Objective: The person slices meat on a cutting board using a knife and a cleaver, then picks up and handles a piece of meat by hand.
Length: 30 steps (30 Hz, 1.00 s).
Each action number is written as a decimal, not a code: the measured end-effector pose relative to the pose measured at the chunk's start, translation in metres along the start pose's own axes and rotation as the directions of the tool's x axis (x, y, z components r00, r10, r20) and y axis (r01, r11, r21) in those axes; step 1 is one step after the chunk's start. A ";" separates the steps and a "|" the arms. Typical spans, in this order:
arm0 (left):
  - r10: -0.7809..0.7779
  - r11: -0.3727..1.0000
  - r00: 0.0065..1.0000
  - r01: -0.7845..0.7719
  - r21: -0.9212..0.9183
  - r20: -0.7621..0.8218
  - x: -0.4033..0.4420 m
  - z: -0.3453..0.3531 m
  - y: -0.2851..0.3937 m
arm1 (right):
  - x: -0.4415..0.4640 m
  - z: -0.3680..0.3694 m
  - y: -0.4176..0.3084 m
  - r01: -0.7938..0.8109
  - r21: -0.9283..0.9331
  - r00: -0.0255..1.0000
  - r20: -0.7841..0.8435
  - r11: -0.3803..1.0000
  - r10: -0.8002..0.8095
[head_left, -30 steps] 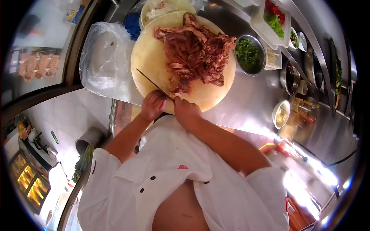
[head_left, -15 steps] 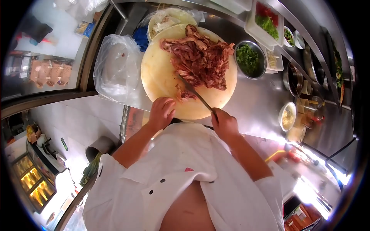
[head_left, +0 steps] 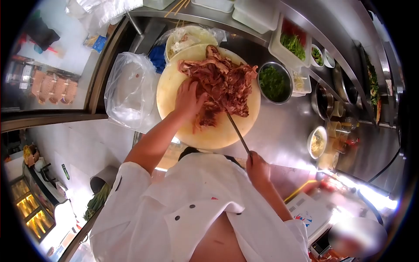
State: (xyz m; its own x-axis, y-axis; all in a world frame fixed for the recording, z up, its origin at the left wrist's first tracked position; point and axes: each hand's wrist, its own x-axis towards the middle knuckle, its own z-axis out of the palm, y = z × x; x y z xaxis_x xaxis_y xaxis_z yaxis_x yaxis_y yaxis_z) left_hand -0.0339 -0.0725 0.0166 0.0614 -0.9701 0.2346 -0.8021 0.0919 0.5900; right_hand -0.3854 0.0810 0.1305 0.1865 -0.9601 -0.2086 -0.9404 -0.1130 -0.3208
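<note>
Meat (head_left: 227, 85) touches left hand (head_left: 188, 98) and knife (head_left: 238, 132); red-blue print (head_left: 302, 218) seems blurred.

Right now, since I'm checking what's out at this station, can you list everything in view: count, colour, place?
Meat: one pile, reddish brown, on the board
Board: one, pale yellow, on the counter
Counter: one, grey, under the board
Knife: one, dark, in the right hand, far end at the meat
Plastic bag: one, clear, left of the board
Metal bowl: one, silver, greens inside, right of the board
White bowl: one, white, farther right
Jacket: one, white, on the person
Other edge items: too small or blurred to count
Hands: two, bare; left on the meat, right around the knife
</note>
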 end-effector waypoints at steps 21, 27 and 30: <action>0.245 0.942 0.957 -0.196 -0.274 0.157 -0.078 -0.006 0.004 | 0.023 0.037 -0.020 0.048 0.074 0.994 0.091 0.996 -0.054; 0.178 0.983 0.971 -0.168 -0.075 0.160 -0.109 -0.034 0.009 | 0.060 0.041 -0.069 0.094 0.212 0.986 0.115 0.973 -0.121; 0.116 0.992 0.992 -0.113 -0.059 0.053 -0.116 -0.018 0.010 | 0.073 0.045 -0.072 0.116 0.227 0.985 0.100 0.967 -0.142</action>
State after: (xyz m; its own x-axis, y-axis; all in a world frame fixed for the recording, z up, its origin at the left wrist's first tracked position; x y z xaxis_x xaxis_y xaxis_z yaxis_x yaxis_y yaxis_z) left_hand -0.0382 0.0450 0.0093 -0.0636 -0.9633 0.2608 -0.7677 0.2142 0.6040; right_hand -0.2914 0.0310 0.0968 0.3452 -0.9041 -0.2520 -0.8230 -0.1625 -0.5443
